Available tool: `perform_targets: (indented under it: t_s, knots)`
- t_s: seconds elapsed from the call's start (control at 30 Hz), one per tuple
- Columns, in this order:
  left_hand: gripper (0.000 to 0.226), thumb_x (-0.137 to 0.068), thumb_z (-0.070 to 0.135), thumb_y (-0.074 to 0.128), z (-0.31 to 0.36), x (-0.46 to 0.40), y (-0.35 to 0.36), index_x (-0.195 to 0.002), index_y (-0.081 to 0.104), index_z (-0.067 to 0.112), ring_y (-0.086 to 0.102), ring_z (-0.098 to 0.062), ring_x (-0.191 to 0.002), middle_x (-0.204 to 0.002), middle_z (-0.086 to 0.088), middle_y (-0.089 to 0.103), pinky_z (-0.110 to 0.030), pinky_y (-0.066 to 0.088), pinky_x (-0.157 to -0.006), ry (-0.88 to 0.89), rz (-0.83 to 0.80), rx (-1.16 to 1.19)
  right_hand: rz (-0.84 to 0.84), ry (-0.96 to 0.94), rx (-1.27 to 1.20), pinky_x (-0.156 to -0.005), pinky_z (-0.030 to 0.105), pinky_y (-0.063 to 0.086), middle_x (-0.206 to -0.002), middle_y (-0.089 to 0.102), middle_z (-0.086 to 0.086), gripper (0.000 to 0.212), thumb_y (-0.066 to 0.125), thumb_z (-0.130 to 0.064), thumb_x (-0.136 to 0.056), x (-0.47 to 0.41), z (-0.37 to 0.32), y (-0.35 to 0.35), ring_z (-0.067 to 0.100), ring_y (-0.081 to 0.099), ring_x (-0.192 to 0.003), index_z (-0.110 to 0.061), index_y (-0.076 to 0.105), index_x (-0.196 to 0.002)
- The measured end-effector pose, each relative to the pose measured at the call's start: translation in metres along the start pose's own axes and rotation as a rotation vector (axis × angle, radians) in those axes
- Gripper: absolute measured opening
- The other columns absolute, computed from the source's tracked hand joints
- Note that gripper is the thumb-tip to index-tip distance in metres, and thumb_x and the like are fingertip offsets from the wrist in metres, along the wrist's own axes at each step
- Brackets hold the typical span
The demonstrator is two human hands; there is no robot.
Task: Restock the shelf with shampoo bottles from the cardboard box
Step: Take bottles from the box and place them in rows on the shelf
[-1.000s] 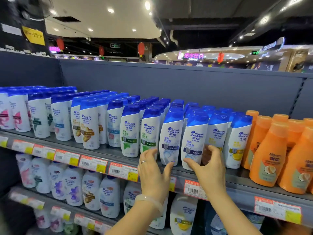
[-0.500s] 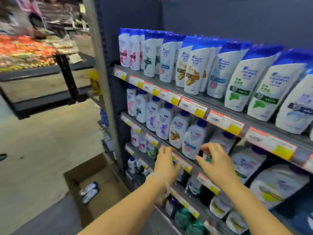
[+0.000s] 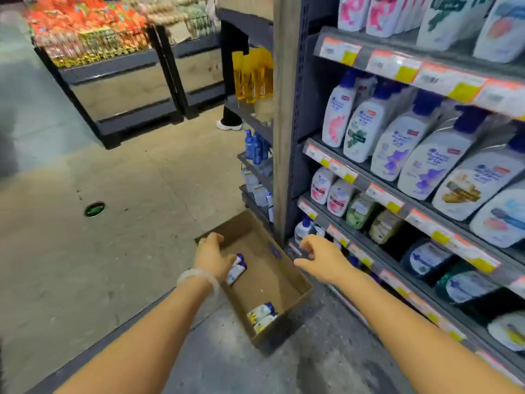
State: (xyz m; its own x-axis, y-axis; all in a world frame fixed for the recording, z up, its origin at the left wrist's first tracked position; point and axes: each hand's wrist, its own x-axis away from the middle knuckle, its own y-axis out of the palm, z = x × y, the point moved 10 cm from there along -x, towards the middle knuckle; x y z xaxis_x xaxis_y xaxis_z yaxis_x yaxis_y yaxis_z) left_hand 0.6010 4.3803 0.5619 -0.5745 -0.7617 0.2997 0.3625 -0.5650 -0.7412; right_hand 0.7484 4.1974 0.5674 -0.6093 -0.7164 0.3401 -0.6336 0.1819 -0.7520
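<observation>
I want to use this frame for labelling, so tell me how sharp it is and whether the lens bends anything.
Head view: soft all over, with motion smear worst on the price tags and the produce stand; labels on the bottles in the box are unreadable. Wide-angle bending slants the shelf post and stretches both forearms. Lighting is even and dim; both hands show clearly enough.

A tan stone-look floor (image 3: pixel 122 180) spreads out from the wood-grain upright post (image 3: pixel 282 115). Left of the post and farther back stand dark produce stands (image 3: pixel 119 89) heaped with red and yellow packs. Just behind the post, side racks carry amber bottles (image 3: pixel 251 75). A green floor marker (image 3: pixel 94 209) lies well left of it.
</observation>
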Motion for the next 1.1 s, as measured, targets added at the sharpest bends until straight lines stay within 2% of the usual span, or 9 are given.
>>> perform_targets:
  t_s: [0.13,0.3,0.47,0.63,0.77,0.87,0.93,1.03,1.1]
  knots:
    - [0.048,-0.082,0.010,0.066,-0.040,-0.053,-0.015,-0.122,0.044,-0.002,0.054,-0.033,-0.107,-0.123,-0.023,0.052,-0.031,0.039,-0.079,-0.101,-0.025,0.039,-0.049,0.119,-0.058,-0.083,0.028,0.043,-0.118,0.052,0.002,0.042,0.061,-0.034,-0.086,-0.039,0.016,0.045,0.019,0.053,-0.105,-0.014,0.048,-0.122]
    - [0.055,-0.083,0.008,0.065,-0.067,-0.129,-0.002,-0.130,0.039,-0.003,0.050,-0.033,-0.117,-0.129,-0.022,0.051,-0.035,0.041,-0.091,-0.150,-0.085,-0.033,-0.038,0.293,-0.171,-0.084,0.028,0.044,-0.127,0.054,0.005,0.040,0.061,-0.033,-0.087,-0.112,0.063,0.069,0.021,0.055,-0.109,-0.015,0.050,-0.121]
    - [0.050,-0.084,0.014,0.064,-0.103,-0.203,0.021,-0.127,0.042,-0.001,0.055,-0.035,-0.110,-0.130,-0.021,0.049,-0.037,0.046,-0.085,-0.226,-0.174,-0.178,-0.054,0.445,-0.360,-0.087,0.031,0.044,-0.119,0.057,0.008,0.038,0.063,-0.029,-0.086,-0.185,0.089,0.116,0.022,0.056,-0.106,-0.010,0.052,-0.117]
    - [0.028,-0.086,0.009,0.060,-0.105,-0.295,0.059,-0.110,0.058,-0.006,0.059,-0.034,-0.104,-0.116,-0.023,0.061,-0.034,0.045,-0.081,-0.096,-0.242,-0.309,-0.070,0.603,-0.456,-0.087,0.026,0.040,-0.117,0.060,0.012,0.037,0.064,-0.026,-0.085,-0.223,0.117,0.168,0.024,0.056,-0.112,-0.007,0.054,-0.115]
    - [0.030,-0.084,0.010,0.059,-0.131,-0.368,0.117,-0.112,0.058,0.000,0.057,-0.035,-0.105,-0.115,-0.022,0.060,-0.035,0.045,-0.085,-0.076,-0.334,-0.402,-0.023,0.757,-0.462,-0.086,0.028,0.039,-0.092,0.056,0.006,0.033,0.064,-0.023,-0.084,-0.240,0.148,0.210,0.023,0.056,-0.099,-0.004,0.057,-0.111]
    - [0.041,-0.082,0.016,0.061,-0.161,-0.410,0.169,-0.121,0.053,0.007,0.054,-0.032,-0.111,-0.123,-0.017,0.055,-0.034,0.043,-0.092,-0.068,-0.432,-0.450,0.074,0.898,-0.504,-0.073,0.025,0.040,-0.078,0.053,0.004,0.021,0.066,-0.013,-0.083,-0.245,0.170,0.252,0.024,0.053,-0.088,-0.001,0.059,-0.098]
    - [0.045,-0.081,0.019,0.063,-0.184,-0.435,0.197,-0.122,0.051,0.007,0.055,-0.031,-0.110,-0.124,-0.016,0.053,-0.035,0.045,-0.093,-0.046,-0.523,-0.485,0.036,0.962,-0.554,-0.066,0.024,0.041,-0.075,0.053,0.005,0.011,0.064,-0.010,-0.084,-0.255,0.173,0.296,0.024,0.053,-0.084,-0.002,0.060,-0.090]
    - [0.047,-0.081,0.021,0.064,-0.222,-0.480,0.225,-0.124,0.051,0.008,0.054,-0.029,-0.111,-0.124,-0.014,0.053,-0.037,0.046,-0.096,-0.013,-0.566,-0.583,-0.020,0.996,-0.530,-0.064,0.016,0.040,-0.078,0.055,-0.001,0.033,0.071,-0.022,-0.078,-0.283,0.163,0.360,0.010,0.052,-0.070,-0.008,0.063,-0.107]
    - [0.044,-0.081,0.021,0.062,-0.253,-0.507,0.246,-0.121,0.054,0.006,0.055,-0.032,-0.110,-0.122,-0.016,0.055,-0.039,0.046,-0.097,-0.010,-0.599,-0.642,-0.044,0.918,-0.466,-0.062,0.017,0.047,-0.080,0.065,0.006,0.035,0.078,-0.029,-0.069,-0.316,0.153,0.400,0.015,0.062,-0.072,-0.012,0.069,-0.098]
